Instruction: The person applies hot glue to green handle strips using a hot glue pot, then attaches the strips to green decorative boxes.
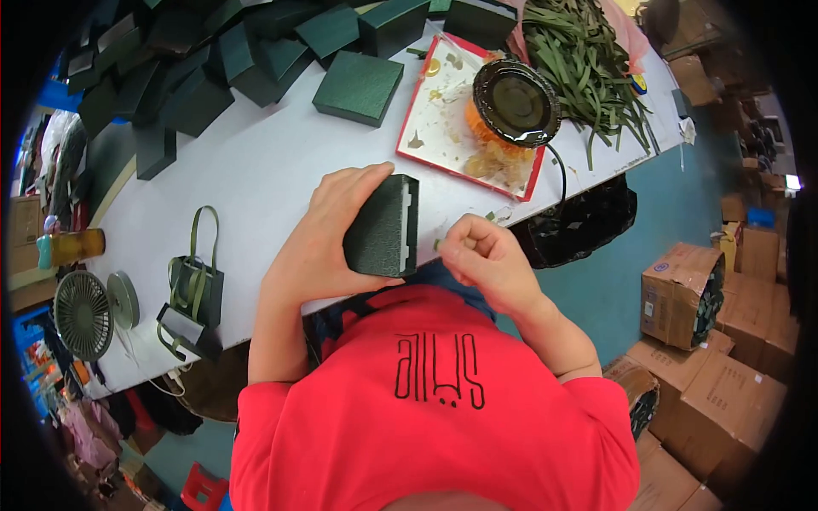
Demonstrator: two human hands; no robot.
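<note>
One dark case (383,226) fills the left hand (319,243) (green boxes (196,85) heaped beyond).

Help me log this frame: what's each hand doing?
Left hand: holding the dark green box.
Right hand: curled shut; what it pinches cannot be told.

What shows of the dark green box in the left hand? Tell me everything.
The dark green box is flat and squarish, with a grained, leather-like skin. A pale strip runs along its right edge. It stands on edge over the white table, clasped by the left hand; the right hand is close beside it.
</note>
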